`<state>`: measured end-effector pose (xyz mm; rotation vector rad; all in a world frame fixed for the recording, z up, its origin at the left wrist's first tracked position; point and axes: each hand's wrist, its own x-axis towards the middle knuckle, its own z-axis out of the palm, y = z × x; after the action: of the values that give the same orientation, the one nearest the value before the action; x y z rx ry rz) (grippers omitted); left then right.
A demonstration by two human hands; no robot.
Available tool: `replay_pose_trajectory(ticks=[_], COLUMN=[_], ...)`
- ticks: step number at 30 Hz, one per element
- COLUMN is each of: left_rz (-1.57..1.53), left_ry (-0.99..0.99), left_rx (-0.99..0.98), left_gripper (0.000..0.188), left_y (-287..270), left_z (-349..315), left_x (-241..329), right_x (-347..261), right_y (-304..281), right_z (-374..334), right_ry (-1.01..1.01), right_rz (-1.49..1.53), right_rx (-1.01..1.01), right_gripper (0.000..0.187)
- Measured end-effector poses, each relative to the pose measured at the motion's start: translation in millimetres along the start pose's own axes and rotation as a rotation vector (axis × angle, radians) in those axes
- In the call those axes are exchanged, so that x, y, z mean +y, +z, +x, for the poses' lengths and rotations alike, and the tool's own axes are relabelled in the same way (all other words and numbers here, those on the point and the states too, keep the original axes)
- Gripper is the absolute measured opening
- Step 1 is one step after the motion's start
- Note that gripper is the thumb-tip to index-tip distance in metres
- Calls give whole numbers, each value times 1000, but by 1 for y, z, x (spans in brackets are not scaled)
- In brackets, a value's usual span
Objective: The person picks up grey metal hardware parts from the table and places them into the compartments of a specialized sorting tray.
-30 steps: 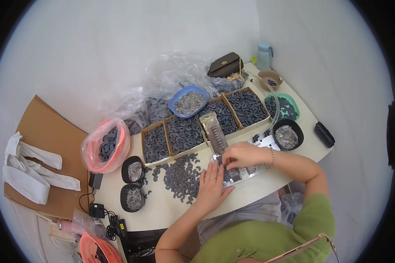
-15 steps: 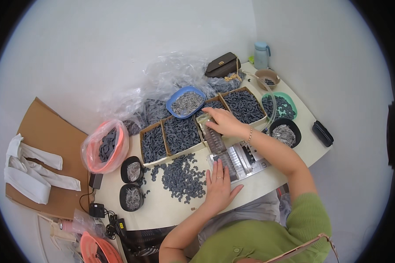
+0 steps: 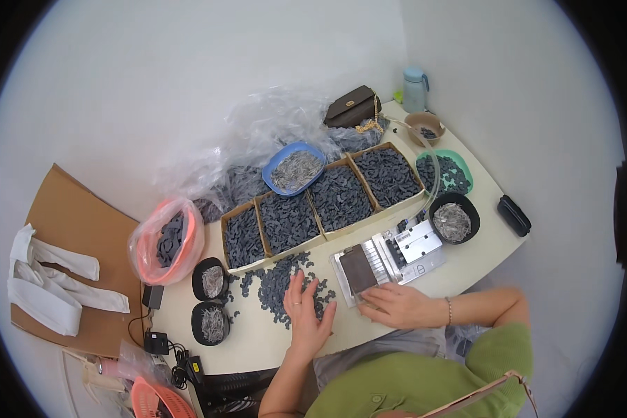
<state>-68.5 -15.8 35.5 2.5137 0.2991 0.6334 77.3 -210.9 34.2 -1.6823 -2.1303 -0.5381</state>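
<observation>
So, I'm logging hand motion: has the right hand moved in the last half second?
Yes, the right hand moved toward the person, away from the divided cardboard box.

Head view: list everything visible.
fixture: 1, silver, centre right
slab: 1, brown, on fixture
loose pieces: many, grey, centre
boxes: 4, tan, centre
tray: 1, blue, by boxes
dish: 1, green, right
bowls: 3, black, both sides
bowl: 1, brown, back right
bottle: 1, blue, back right
handbag: 1, brown, back
case: 1, black, right
plastic: some, clear, back
baskets: 2, pink, left
cloth: some, white, left
cardboard: 1, brown, left
cables: several, black, left
left hand: 1, bare, over loose pieces
right hand: 1, bare, at fixture
</observation>
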Motion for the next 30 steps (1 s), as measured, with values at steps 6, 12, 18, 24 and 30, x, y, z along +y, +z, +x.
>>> replay_pose_trajectory(ticks=[6, 12, 18, 24, 30], left_rz=[-27, -38, 32, 281, 472], left_ry=[44, 76, 294, 416, 479], left_rx=[-34, -88, -159, -163, -135], left_gripper=[46, 42, 37, 32, 20], left_y=[4, 1, 6, 28, 45], left_z=[6, 3, 11, 16, 28], left_x=[-2, -6, -5, 15, 28], right_x=[-18, -3, 52, 134, 144], right_y=[5, 0, -5, 27, 10], right_z=[-1, 2, 27, 85, 71], right_ry=[13, -31, 129, 620, 618], right_rz=[-73, -168, -84, 363, 307], right_rx=[-103, -28, 185, 298, 118], right_gripper=[50, 34, 25, 46, 55])
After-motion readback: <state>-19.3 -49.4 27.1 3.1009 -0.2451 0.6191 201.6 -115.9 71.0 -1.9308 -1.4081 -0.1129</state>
